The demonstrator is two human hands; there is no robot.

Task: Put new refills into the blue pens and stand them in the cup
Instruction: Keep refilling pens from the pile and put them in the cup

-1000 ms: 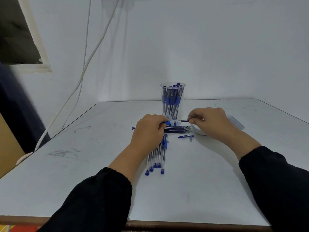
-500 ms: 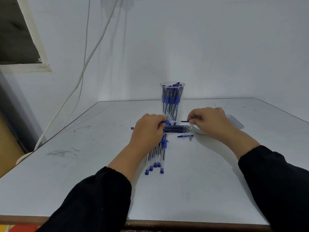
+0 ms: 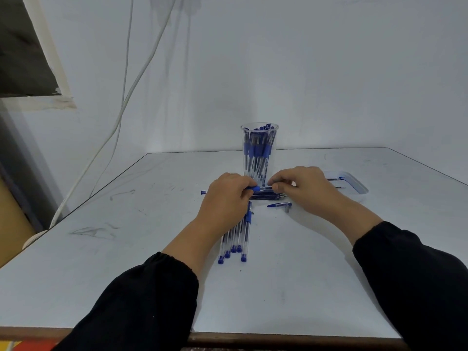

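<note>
Just in front of the cup (image 3: 259, 148), both hands grip one pen (image 3: 257, 189) lying left to right: left hand (image 3: 226, 196) wraps the barrel, right hand (image 3: 302, 186) pinches the refill end, pushing leftward along its axis.

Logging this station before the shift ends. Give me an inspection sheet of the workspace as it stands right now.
Surface: white table, scuffed with dark marks on its left part.
Job's things: clear cup upright, full of blue pens; row of pens lying near the left wrist; pile of refills in front of the cup.
Clutter: loose blue pen cap; shallow clear tray at right holding a few small parts.
Grips: left hand holds a pen barrel; right hand pinches at its open end, the refill there mostly hidden.
Cables: white cables hang down the wall at left.
Surroundings: plain white wall; dark opening upper left.
</note>
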